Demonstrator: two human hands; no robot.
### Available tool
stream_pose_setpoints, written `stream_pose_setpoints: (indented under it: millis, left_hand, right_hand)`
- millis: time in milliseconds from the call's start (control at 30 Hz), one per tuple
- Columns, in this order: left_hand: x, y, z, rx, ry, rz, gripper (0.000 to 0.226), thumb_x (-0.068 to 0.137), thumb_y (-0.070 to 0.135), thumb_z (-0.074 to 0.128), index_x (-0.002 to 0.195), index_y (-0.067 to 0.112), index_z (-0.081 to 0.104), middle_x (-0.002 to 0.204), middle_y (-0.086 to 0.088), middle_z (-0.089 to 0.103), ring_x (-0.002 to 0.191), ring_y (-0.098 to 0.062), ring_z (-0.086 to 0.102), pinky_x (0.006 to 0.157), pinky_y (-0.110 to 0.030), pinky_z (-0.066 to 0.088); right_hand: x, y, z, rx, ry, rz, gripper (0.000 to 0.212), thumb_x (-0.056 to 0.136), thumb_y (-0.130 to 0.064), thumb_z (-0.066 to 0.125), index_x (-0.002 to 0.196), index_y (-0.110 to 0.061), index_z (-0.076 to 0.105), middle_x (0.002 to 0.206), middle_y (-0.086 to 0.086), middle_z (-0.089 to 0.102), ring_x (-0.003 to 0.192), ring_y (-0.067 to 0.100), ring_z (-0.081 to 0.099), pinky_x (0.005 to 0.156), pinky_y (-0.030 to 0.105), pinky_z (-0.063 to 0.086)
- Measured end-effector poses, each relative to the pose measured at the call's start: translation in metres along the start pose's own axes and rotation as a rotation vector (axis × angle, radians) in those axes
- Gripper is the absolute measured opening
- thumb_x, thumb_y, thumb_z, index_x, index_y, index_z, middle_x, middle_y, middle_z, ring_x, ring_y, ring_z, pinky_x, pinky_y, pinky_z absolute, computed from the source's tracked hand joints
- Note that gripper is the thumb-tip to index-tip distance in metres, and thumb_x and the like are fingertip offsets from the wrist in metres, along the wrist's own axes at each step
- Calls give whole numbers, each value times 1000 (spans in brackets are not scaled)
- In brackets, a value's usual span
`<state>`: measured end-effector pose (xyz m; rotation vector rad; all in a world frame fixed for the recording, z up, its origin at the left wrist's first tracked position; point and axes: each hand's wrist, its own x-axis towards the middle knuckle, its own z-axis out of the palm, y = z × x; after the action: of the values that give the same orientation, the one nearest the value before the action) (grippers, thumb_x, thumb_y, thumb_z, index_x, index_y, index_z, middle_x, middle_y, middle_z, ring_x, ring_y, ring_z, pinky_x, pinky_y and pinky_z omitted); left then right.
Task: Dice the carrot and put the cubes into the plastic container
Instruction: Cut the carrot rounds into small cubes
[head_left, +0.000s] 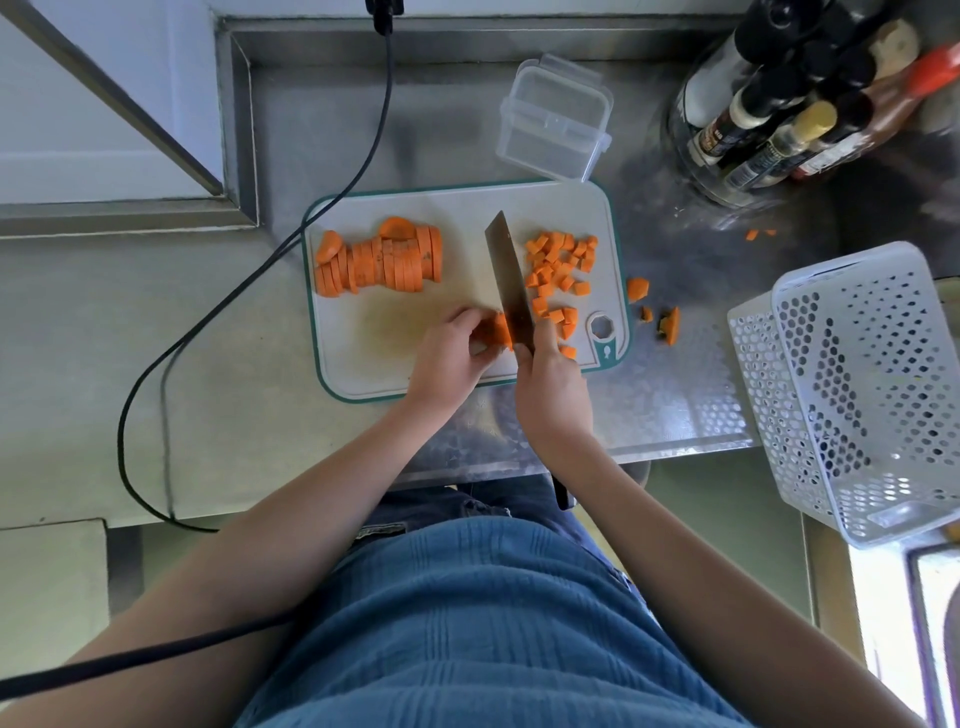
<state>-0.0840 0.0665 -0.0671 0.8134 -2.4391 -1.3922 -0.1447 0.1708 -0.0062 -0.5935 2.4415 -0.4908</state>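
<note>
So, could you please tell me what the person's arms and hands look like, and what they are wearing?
Both arms are bare from the hands to past the elbows, with no sleeves in view. The left hand and right hand carry no gloves, rings, watch or bracelets. The body shows a crinkled blue fabric garment.

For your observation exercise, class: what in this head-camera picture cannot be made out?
- Knife handle: hidden inside the right hand.
- Carrot piece being cut: mostly covered by the left hand and the blade.
- Bottle labels: too small and blurred to read.
- White basket: cut off by the right edge.
</note>
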Motion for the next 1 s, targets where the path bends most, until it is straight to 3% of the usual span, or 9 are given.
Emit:
stream_pose_setpoints:
  millis: [167, 400, 567, 700, 867, 1000]
  left_hand:
    - [-1, 0, -2, -63, 24, -29, 20, 82, 12, 71, 100, 4, 67, 95, -3, 67, 82, -10, 64, 79, -13, 49]
    - [2, -6, 0, -122, 40, -111, 18, 77, 16, 76, 92, 7, 74, 87, -3, 72, 80, -11, 67, 78, -27, 54]
    - [5, -4, -5, -110, 43, -85, 11, 76, 16, 76, 85, 10, 76, 82, 0, 73, 77, -7, 67, 73, -23, 52]
    - [5, -5, -7, -38, 34, -53, 16, 77, 11, 75, 92, 8, 75, 91, -4, 74, 84, -11, 67, 80, -14, 49]
    - [6, -4, -8, -8, 54, -33, 17, 76, 9, 75, 93, 6, 75, 90, -6, 74, 82, -12, 66, 78, -2, 41]
    - [8, 4, -3, -49, 90, -56, 16, 75, 10, 77, 90, 5, 74, 85, -6, 73, 74, -10, 66, 75, -9, 48]
  right_hand:
    - [1, -4, 4, -20, -1, 7, 16, 103, -17, 32, 117, -11, 35, 78, 13, 54, 65, 32, 49, 56, 36, 40]
    - [4, -4, 9, -112, -12, 15, 23, 100, -8, 33, 123, -11, 33, 84, 17, 60, 72, 37, 59, 58, 38, 43]
    - [11, -8, 12, -177, -49, 45, 26, 99, -5, 34, 124, -11, 31, 86, 18, 62, 76, 37, 62, 58, 39, 44]
    - [12, -10, 15, -230, -85, 56, 39, 93, 5, 34, 128, -11, 28, 92, 19, 62, 81, 37, 63, 64, 40, 46]
    - [15, -4, 18, -204, -56, 44, 39, 96, -1, 36, 132, -12, 28, 91, 17, 63, 80, 38, 64, 63, 41, 48]
    - [22, 6, 3, -182, -8, -5, 32, 99, -9, 37, 130, -13, 29, 88, 19, 62, 78, 38, 62, 57, 39, 43]
